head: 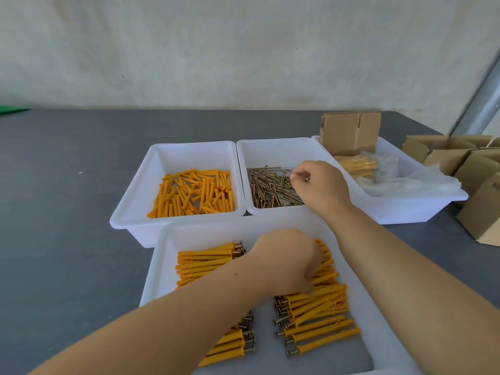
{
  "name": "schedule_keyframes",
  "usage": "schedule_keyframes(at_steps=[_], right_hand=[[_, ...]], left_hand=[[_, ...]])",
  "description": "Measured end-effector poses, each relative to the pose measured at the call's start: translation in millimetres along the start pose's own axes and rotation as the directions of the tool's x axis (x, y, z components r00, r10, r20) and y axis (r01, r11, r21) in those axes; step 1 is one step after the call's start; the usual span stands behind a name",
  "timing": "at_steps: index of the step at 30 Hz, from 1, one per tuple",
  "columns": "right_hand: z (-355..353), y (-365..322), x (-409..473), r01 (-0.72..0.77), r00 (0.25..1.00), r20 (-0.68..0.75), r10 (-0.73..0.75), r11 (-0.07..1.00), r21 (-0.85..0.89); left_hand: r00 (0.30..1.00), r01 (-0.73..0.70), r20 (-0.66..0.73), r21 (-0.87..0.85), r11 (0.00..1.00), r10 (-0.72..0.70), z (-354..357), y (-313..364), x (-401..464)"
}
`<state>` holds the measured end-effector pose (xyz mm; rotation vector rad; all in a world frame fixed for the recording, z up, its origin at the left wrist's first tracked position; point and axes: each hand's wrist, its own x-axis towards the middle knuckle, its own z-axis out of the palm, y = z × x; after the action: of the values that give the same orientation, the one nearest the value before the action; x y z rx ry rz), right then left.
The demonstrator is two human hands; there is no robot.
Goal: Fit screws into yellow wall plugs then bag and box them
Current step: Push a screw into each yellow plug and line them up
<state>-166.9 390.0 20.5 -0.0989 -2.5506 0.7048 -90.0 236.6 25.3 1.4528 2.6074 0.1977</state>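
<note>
A white tray (173, 154) at the back left holds loose yellow wall plugs (194, 192). Beside it, a second white tray (270, 146) holds brass screws (270, 186). My right hand (322, 185) hovers over the screws with fingertips pinched together; a screw head seems to show between them. The near tray (162, 266) holds rows of plugs fitted with screws (316, 318). My left hand (286, 259) reaches down into the right-hand row, fingers curled on the fitted plugs; how many it grips is hidden.
A third white tray (422, 207) at the right holds a flat cardboard box (349, 132), a bag of yellow plugs (357, 165) and clear plastic bags (411, 182). More cardboard boxes (476, 169) stand at the right edge of the grey table (67, 185).
</note>
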Motion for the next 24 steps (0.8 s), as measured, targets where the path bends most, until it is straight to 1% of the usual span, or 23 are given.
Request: schedule_keyframes(at_steps=[2, 3, 4, 6, 7, 8, 9, 10, 11, 12, 14, 17, 19, 21, 23, 24], right_hand=[[-1.3, -0.6, 1.7, -0.013, 0.999, 0.04, 0.019, 0.989, -0.149], [-1.5, -0.3, 2.1, -0.028, 0.997, 0.064, 0.041, 0.978, -0.206], [-1.4, 0.2, 2.2, -0.045, 0.993, 0.096, 0.069, 0.97, -0.239], [-2.3, 1.4, 1.9, -0.058, 0.974, 0.202, 0.103, 0.974, -0.218], [-3.1, 0.6, 2.4, -0.056, 0.952, 0.286, 0.11, 0.98, -0.191], [-3.9, -1.2, 4.1, -0.056, 0.912, 0.391, 0.125, 0.982, -0.183], [-4.7, -3.4, 6.9, -0.055, 0.851, 0.502, 0.154, 0.977, -0.206], [-4.7, -6.0, 9.9, -0.051, 0.78, 0.594, 0.197, 0.966, -0.253], [-4.5, -8.5, 12.6, -0.047, 0.712, 0.657, 0.247, 0.951, -0.307], [-4.0, -10.2, 15.4, -0.046, 0.66, 0.693, 0.292, 0.935, -0.351], [-4.1, -11.6, 19.3, -0.043, 0.606, 0.723, 0.333, 0.921, -0.388], [-5.3, -12.9, 19.3, -0.011, 0.583, 0.752, 0.307, 0.929, -0.37], [-4.6, -11.7, 19.3, -0.002, 0.59, 0.755, 0.284, 0.937, -0.351], [-2.8, -9.5, 19.1, -0.012, 0.607, 0.748, 0.269, 0.944, -0.33], [-2.6, -7.1, 18.2, -0.03, 0.634, 0.732, 0.249, 0.954, -0.299], [-2.5, -5.8, 17.4, -0.045, 0.659, 0.717, 0.227, 0.963, -0.265]], left_hand=[[0.99, 0.07, -0.116, -0.093, 0.993, -0.081, -6.7, -9.1, -0.4], [0.969, 0.11, -0.209, -0.121, 0.987, -0.133, -10.7, -16.3, -1.1], [0.931, 0.149, -0.315, -0.133, 0.98, -0.184, -14.9, -25.1, -1.9], [0.817, 0.241, -0.508, -0.13, 0.962, -0.274, -22.5, -47.4, -4.3], [0.758, 0.302, -0.569, -0.126, 0.945, -0.318, -25.7, -60.0, -5.9], [0.712, 0.379, -0.598, -0.115, 0.918, -0.369, -28.2, -72.6, -7.5], [0.68, 0.467, -0.593, -0.103, 0.878, -0.431, -29.3, -85.0, -9.3], [0.658, 0.552, -0.556, -0.103, 0.828, -0.508, -28.7, -96.6, -10.9], [0.639, 0.625, -0.488, -0.12, 0.771, -0.594, -26.8, -107.1, -12.4], [0.622, 0.683, -0.397, -0.148, 0.716, -0.675, -24.2, -115.3, -13.5], [0.596, 0.76, -0.197, -0.176, 0.626, -0.779, -20.8, -125.2, -13.6], [0.588, 0.804, 0.04, -0.132, 0.579, -0.808, -19.8, -132.5, -8.4], [0.586, 0.81, 0.121, -0.116, 0.575, -0.801, -20.7, -132.5, -5.8], [0.607, 0.795, 0.135, -0.118, 0.596, -0.783, -22.3, -131.1, -5.9], [0.633, 0.773, 0.108, -0.129, 0.621, -0.767, -23.1, -130.4, -7.1], [0.645, 0.762, 0.087, -0.146, 0.63, -0.76, -23.2, -130.6, -7.6]])
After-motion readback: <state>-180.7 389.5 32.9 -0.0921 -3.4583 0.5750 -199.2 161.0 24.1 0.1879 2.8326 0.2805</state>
